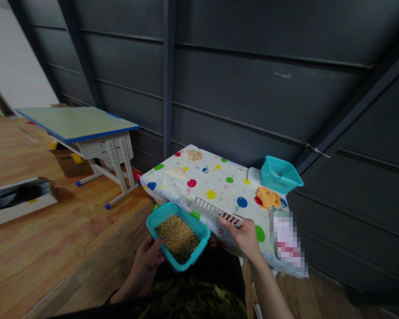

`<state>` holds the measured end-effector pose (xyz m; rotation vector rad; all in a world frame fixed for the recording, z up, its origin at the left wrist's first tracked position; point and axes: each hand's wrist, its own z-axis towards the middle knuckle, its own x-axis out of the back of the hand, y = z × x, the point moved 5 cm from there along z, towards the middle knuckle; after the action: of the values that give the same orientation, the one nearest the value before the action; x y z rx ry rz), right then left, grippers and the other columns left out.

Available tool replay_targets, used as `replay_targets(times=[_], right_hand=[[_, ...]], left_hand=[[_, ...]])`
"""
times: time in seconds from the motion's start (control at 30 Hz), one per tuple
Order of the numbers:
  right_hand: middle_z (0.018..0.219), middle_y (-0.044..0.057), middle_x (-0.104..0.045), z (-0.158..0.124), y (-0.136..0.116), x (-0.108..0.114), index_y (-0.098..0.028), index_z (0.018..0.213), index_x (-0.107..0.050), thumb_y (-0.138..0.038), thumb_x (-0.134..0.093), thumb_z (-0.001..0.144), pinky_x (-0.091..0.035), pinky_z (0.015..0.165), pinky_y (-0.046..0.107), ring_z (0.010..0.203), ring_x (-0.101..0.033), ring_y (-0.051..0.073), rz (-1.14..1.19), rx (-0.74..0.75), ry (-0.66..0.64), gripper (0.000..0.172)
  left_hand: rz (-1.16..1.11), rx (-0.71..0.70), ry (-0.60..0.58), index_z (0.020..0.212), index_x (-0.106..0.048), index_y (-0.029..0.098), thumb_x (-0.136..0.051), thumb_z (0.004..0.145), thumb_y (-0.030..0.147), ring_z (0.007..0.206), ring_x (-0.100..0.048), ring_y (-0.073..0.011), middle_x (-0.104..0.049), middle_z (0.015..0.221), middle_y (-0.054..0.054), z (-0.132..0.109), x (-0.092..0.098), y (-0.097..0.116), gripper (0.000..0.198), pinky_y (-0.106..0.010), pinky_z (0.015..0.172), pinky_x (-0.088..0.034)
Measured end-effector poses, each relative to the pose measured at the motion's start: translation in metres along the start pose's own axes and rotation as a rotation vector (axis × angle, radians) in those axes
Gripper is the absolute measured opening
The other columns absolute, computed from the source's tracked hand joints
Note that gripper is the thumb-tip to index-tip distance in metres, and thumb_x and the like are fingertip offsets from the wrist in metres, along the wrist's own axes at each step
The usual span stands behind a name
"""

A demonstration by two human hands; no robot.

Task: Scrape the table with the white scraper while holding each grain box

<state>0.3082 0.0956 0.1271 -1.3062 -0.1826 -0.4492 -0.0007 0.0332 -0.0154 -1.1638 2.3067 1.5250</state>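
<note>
My left hand (pixel 148 257) grips a teal plastic tub (pixel 203 237) at its near left wall, the thumb over the rim. Inside lie many pale yellow beans (pixel 177 235) that look like soybeans. The tub is held in front of my body, just off the table's near edge. Closed round one end of a long white slotted plastic piece (pixel 213 211) is my right hand (pixel 245 235); the piece's exact kind is unclear. It reaches leftward over the table's near edge, beside the tub's far right corner.
The table (pixel 216 175) has a white cover with coloured dots. On it are a tan heap (pixel 194 155), a whitish heap (pixel 177 172), a second teal tub (pixel 281 175), an orange cloth (pixel 268 197) and a blurred-out packet (pixel 287 241). A green-topped desk (pixel 76 122) stands left; a dark wall rises behind.
</note>
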Motion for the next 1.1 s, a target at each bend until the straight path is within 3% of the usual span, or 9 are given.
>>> replay_targets(times=[0.13, 0.27, 0.47, 0.6, 0.73, 0.9, 1.0, 1.1], right_hand=[[0.062, 0.004, -0.070, 0.000, 0.000, -0.001, -0.025, 0.061, -0.076, -0.071, -0.089, 0.083, -0.049, 0.057, 0.034, 0.060, -0.059, 0.023, 0.022, -0.023, 0.044, 0.053], [0.070, 0.009, -0.081, 0.004, 0.000, -0.005, -0.024, 0.068, -0.085, -0.073, -0.088, 0.084, -0.058, 0.063, 0.038, 0.066, -0.069, 0.028, 0.038, -0.019, 0.070, 0.051], [0.072, 0.009, -0.083, 0.004, 0.000, -0.013, -0.022, 0.070, -0.088, -0.071, -0.088, 0.085, -0.058, 0.061, 0.036, 0.064, -0.069, 0.026, 0.040, -0.027, 0.019, 0.051], [0.078, 0.011, -0.088, 0.008, 0.002, -0.012, -0.022, 0.074, -0.090, -0.074, -0.088, 0.085, -0.064, 0.068, 0.040, 0.072, -0.077, 0.030, 0.045, -0.029, 0.009, 0.053], [0.086, 0.016, -0.092, 0.026, 0.010, 0.005, -0.022, 0.078, -0.092, -0.083, -0.091, 0.079, -0.070, 0.076, 0.049, 0.080, -0.084, 0.037, 0.015, -0.061, 0.127, 0.060], [0.098, 0.019, -0.095, 0.039, 0.016, 0.018, -0.023, 0.088, -0.095, -0.089, -0.093, 0.076, -0.075, 0.091, 0.059, 0.097, -0.090, 0.043, 0.051, -0.040, 0.235, 0.067], [0.094, 0.017, -0.095, 0.034, 0.014, 0.009, -0.022, 0.086, -0.095, -0.083, -0.093, 0.078, -0.074, 0.087, 0.056, 0.090, -0.088, 0.040, 0.074, -0.035, 0.197, 0.062], [0.089, 0.015, -0.094, 0.028, 0.009, -0.005, -0.022, 0.083, -0.095, -0.075, -0.091, 0.081, -0.072, 0.079, 0.049, 0.083, -0.086, 0.037, 0.086, -0.034, 0.127, 0.053]], left_hand=[[0.012, -0.026, 0.000, 0.114, -0.086, 0.020, -0.110, 0.074, 0.021, 0.107, -0.099, -0.0410, -0.099, 0.100, -0.010, 0.001, 0.001, 0.000, 0.046, -0.045, 0.085, -0.084], [-0.001, -0.012, -0.031, 0.116, -0.085, 0.021, -0.114, 0.068, 0.019, 0.105, -0.099, -0.0401, -0.100, 0.101, -0.008, -0.001, -0.001, 0.002, 0.056, -0.043, 0.084, -0.084], [0.013, -0.020, -0.029, 0.116, -0.085, 0.021, -0.110, 0.075, 0.019, 0.091, -0.098, -0.0340, -0.098, 0.096, -0.007, 0.004, 0.003, -0.001, 0.048, -0.037, 0.074, -0.081], [0.002, -0.014, 0.009, 0.113, -0.083, 0.021, -0.108, 0.071, 0.015, 0.077, -0.094, -0.0287, -0.097, 0.092, -0.006, 0.010, 0.007, -0.006, 0.049, -0.031, 0.062, -0.074], [-0.004, -0.035, -0.010, 0.110, -0.083, 0.021, -0.108, 0.074, 0.016, 0.059, -0.081, -0.0185, -0.091, 0.081, 0.000, 0.006, 0.007, -0.004, 0.044, -0.023, 0.052, -0.062], [-0.004, -0.041, -0.050, 0.106, -0.083, 0.022, -0.115, 0.065, 0.016, 0.054, -0.073, -0.0150, -0.080, 0.068, 0.008, 0.001, 0.002, 0.001, 0.052, -0.022, 0.052, -0.060], [-0.012, -0.030, -0.026, 0.108, -0.084, 0.021, -0.117, 0.057, 0.016, 0.059, -0.079, -0.0189, -0.084, 0.072, 0.005, 0.003, 0.003, 0.000, 0.060, -0.025, 0.054, -0.064], [-0.015, 0.001, 0.015, 0.109, -0.084, 0.020, -0.116, 0.049, 0.012, 0.084, -0.094, -0.0338, -0.093, 0.085, -0.004, 0.004, 0.004, -0.001, 0.068, -0.036, 0.068, -0.077]])
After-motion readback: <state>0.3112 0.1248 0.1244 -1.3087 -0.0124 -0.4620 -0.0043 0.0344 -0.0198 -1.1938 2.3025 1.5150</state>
